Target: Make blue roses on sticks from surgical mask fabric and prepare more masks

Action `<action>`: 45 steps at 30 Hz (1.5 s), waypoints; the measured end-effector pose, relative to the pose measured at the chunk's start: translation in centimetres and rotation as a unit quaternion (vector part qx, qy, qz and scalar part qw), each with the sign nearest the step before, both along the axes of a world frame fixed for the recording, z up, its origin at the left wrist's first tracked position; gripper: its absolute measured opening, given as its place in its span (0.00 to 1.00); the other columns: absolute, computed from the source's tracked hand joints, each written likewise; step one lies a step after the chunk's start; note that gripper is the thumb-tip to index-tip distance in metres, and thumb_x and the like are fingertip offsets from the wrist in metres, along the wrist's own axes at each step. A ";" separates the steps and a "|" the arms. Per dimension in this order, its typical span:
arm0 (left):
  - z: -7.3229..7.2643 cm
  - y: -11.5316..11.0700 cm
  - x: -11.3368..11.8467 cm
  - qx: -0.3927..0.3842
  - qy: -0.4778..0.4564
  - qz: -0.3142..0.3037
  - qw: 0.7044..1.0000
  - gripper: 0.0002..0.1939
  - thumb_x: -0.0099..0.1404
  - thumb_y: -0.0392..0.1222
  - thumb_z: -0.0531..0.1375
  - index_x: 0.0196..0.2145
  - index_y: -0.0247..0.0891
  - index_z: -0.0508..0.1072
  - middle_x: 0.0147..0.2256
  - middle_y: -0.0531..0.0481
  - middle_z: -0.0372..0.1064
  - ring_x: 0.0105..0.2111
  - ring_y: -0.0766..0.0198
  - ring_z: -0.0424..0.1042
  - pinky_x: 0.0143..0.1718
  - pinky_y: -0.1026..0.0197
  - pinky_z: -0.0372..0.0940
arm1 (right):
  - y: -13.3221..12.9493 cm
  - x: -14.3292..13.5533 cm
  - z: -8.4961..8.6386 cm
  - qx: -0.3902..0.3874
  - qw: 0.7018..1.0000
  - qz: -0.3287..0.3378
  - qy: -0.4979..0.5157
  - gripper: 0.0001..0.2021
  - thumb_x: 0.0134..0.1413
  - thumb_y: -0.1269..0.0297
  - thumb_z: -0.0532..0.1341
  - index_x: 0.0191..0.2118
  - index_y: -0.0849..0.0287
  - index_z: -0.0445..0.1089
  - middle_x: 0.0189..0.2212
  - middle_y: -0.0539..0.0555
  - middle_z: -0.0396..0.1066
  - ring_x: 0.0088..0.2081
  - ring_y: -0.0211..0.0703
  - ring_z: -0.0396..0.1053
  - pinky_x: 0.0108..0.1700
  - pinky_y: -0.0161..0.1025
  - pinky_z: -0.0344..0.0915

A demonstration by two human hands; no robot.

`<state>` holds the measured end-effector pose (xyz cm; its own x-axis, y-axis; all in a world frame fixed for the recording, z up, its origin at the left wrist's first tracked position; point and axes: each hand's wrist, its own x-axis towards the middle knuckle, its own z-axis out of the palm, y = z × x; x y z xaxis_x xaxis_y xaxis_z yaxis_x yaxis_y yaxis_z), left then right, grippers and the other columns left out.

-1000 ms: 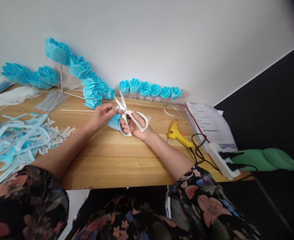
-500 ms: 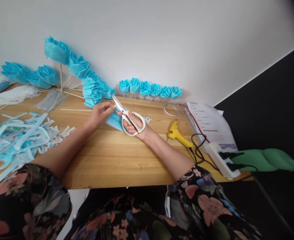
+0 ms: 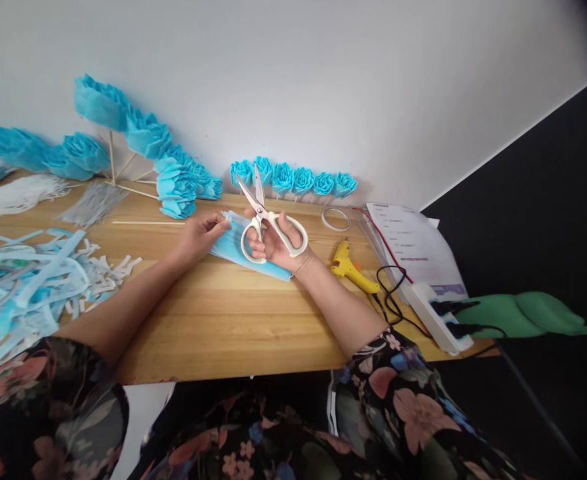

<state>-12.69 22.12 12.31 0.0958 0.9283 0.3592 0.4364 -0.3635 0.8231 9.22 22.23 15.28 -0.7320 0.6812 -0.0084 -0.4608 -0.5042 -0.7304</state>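
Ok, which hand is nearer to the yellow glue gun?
Right. The right hand, holding the scissors, is left of the yellow glue gun, not touching it; the left hand is farther left, by the left end of the blue pleated material.

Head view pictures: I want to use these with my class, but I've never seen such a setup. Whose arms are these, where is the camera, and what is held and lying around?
There is no robot: these are a person's own bare hands. The camera is worn on the head, looking forward and down. The right hand holds white-handled scissors, blades open. The left hand is at the left end of a blue pleated piece, perhaps pinching it. On the wooden table, cut strips lie to the left; a yellow glue gun and a white power strip are to the right. Blue flowers stand along the wall.
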 end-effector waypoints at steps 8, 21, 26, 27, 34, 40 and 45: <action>0.0 0.3 -0.3 0.091 -0.020 0.064 0.994 0.13 0.64 0.51 0.63 0.30 0.38 0.76 0.41 0.43 0.75 0.42 0.57 0.73 0.45 0.57 0.67 | 0.2 0.1 -1.1 0.018 0.999 0.030 -0.020 0.24 0.71 0.44 0.48 0.53 0.58 0.67 0.30 0.51 0.69 0.26 0.36 0.60 0.26 0.35 0.59; 1.5 -0.9 -0.1 -0.101 -0.208 -0.010 0.973 0.26 0.73 0.62 0.51 0.37 0.37 0.76 0.19 0.50 0.63 0.18 0.65 0.62 0.21 0.63 0.56 | 0.3 -0.2 -2.4 0.024 0.997 0.052 -0.047 0.20 0.69 0.48 0.53 0.52 0.60 0.68 0.29 0.51 0.70 0.25 0.36 0.60 0.24 0.34 0.60; 2.5 -1.0 -0.6 -0.170 -0.108 -0.011 0.979 0.25 0.69 0.60 0.54 0.35 0.35 0.78 0.14 0.53 0.58 0.15 0.66 0.58 0.19 0.63 0.53 | 0.1 -0.2 -2.2 0.021 0.997 0.040 -0.066 0.20 0.71 0.49 0.52 0.53 0.60 0.67 0.28 0.51 0.69 0.25 0.36 0.59 0.24 0.34 0.60; 2.7 -0.9 -0.8 -0.186 -0.061 -0.023 0.980 0.23 0.67 0.59 0.56 0.32 0.36 0.78 0.15 0.52 0.60 0.15 0.66 0.59 0.20 0.63 0.54 | 0.1 -0.2 -2.2 0.027 0.997 0.045 -0.063 0.19 0.71 0.50 0.52 0.53 0.61 0.67 0.28 0.51 0.69 0.25 0.36 0.59 0.24 0.34 0.60; 3.3 -0.4 -0.9 0.003 -0.015 0.119 0.993 0.16 0.68 0.51 0.57 0.32 0.38 0.77 0.31 0.48 0.75 0.31 0.62 0.71 0.34 0.62 0.65 | -0.1 -0.4 -2.5 0.051 0.993 0.071 -0.075 0.17 0.71 0.55 0.53 0.55 0.62 0.66 0.27 0.51 0.70 0.24 0.35 0.60 0.23 0.32 0.61; 3.1 -0.8 0.0 0.057 -0.117 0.039 0.991 0.18 0.65 0.57 0.63 0.38 0.37 0.75 0.38 0.45 0.75 0.41 0.56 0.74 0.45 0.57 0.69 | -0.5 -0.5 -2.3 0.034 0.989 0.053 -0.136 0.18 0.71 0.54 0.54 0.56 0.62 0.65 0.26 0.49 0.69 0.23 0.35 0.60 0.21 0.32 0.60; 2.9 -0.8 0.3 0.029 -0.176 0.017 0.984 0.19 0.59 0.53 0.69 0.39 0.36 0.75 0.36 0.47 0.73 0.38 0.59 0.74 0.42 0.57 0.70 | -0.6 -0.5 -2.1 0.040 0.984 0.049 -0.165 0.18 0.70 0.54 0.55 0.55 0.63 0.65 0.26 0.49 0.68 0.22 0.35 0.61 0.20 0.33 0.59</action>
<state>-12.41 21.36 15.21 -0.0746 0.9057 0.4173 0.1400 -0.4048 0.9036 8.76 21.66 13.19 -0.7601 0.6161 -0.2064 -0.1433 -0.4689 -0.8716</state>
